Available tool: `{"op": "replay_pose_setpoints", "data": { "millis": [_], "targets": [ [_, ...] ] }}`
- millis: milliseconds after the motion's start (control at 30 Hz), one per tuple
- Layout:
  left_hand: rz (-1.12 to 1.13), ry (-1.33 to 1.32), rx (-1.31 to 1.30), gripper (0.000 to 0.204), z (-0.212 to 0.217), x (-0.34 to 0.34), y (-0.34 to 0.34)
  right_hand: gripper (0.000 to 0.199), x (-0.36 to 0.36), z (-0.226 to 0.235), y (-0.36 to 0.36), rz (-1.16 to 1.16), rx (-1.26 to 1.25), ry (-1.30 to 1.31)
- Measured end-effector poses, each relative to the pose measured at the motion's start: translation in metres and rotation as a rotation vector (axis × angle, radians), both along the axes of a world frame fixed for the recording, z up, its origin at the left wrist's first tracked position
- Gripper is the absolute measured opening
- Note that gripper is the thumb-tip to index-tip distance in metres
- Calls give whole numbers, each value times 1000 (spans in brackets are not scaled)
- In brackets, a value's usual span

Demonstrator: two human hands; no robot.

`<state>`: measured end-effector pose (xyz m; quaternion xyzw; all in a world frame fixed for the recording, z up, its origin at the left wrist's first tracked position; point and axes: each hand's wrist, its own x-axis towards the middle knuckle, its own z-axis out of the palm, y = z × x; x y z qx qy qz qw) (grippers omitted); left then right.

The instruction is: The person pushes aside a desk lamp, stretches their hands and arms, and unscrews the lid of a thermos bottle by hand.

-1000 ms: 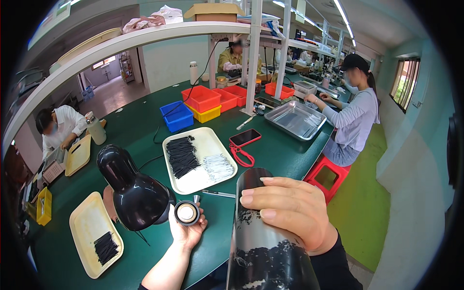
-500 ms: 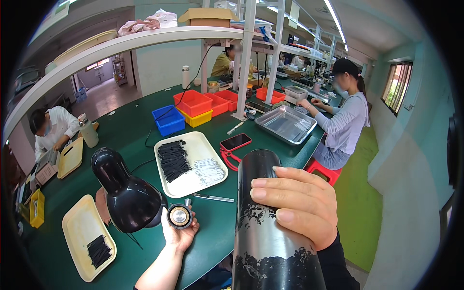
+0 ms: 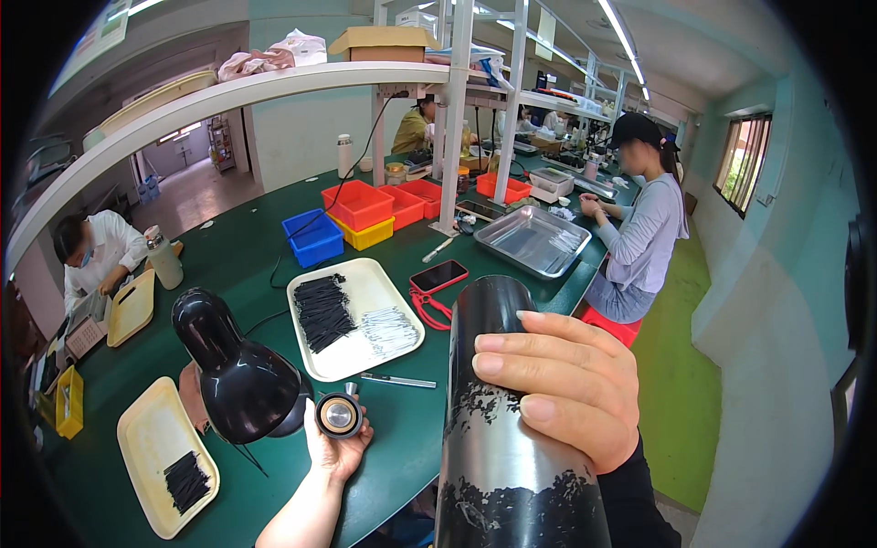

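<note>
Right now my right hand (image 3: 571, 384) is wrapped around a tall dark metal flask (image 3: 502, 429), fingers curled tight across its front and holding it upright close to my face, above the near edge of the green table (image 3: 237, 265). My left hand (image 3: 336, 443) lies palm up lower down, fingers loosely cupped under a small round cap (image 3: 339, 416) with a shiny middle, just beside the black desk lamp (image 3: 233, 370). Cap and flask are well apart, so I judge the careful way is to keep the flask vertical and steady with the firm grip I have, and bring the cap up level rather than tilted, so it meets the top squarely. I'd watch the lamp shade, which crowds the left hand. The cream tray (image 3: 352, 315) of black strips and pale pins sits behind, with a red-handled tool (image 3: 429, 306) and a phone (image 3: 439, 275) near it; I'd keep my elbow clear of them.
</note>
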<state>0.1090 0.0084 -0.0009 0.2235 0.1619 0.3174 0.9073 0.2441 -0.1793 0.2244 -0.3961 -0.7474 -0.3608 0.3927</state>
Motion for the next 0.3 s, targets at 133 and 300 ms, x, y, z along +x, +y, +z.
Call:
{"op": "replay_pose_setpoints", "data": {
  "millis": [133,300],
  "targets": [
    [8,15,1,68,10,-2,-2,22,0,-5,1,-8,6,25],
    [-1,0,37,69,8,-2,-1,24,5,-12,-1,21,-82,79]
  ]
}}
